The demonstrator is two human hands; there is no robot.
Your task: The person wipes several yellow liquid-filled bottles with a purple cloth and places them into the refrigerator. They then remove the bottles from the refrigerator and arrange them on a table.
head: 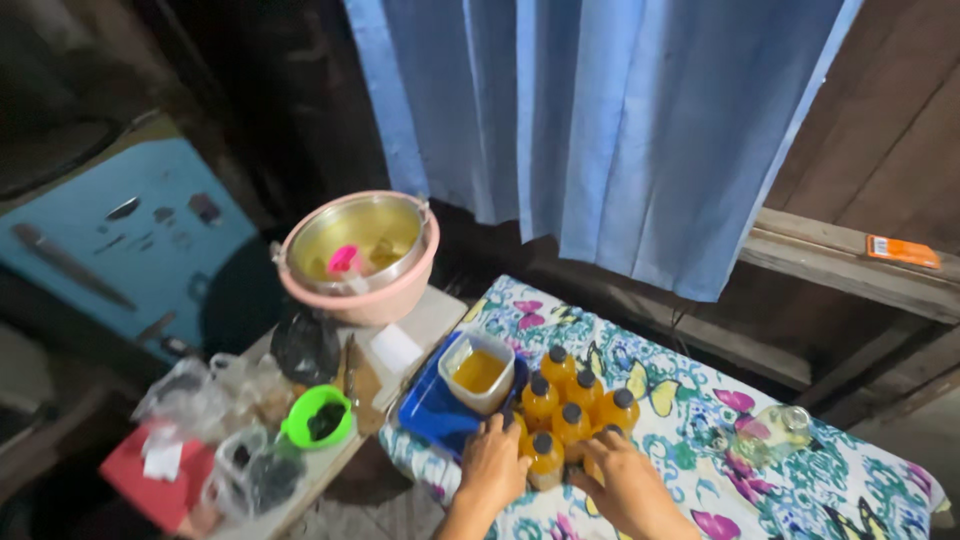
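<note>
Several small bottles (pixel 572 398) of amber liquid with dark caps stand in a cluster on a butterfly-print cloth (pixel 690 420). My left hand (pixel 493 462) rests against the cluster's left side, fingers touching a bottle. Over on the right front side, my right hand (pixel 625 478) wraps a bottle at the edge of the group. A square clear tub (pixel 478 372) of the same amber liquid sits on a blue lid (pixel 428 410) just left of the bottles.
A metal pot in a pink basin (pixel 360 250) holds a pink scoop. A green funnel (pixel 318 416), plastic bags and a red packet lie on the left bench. An empty clear bottle (pixel 775 428) lies at right. A blue curtain (pixel 600 120) hangs behind.
</note>
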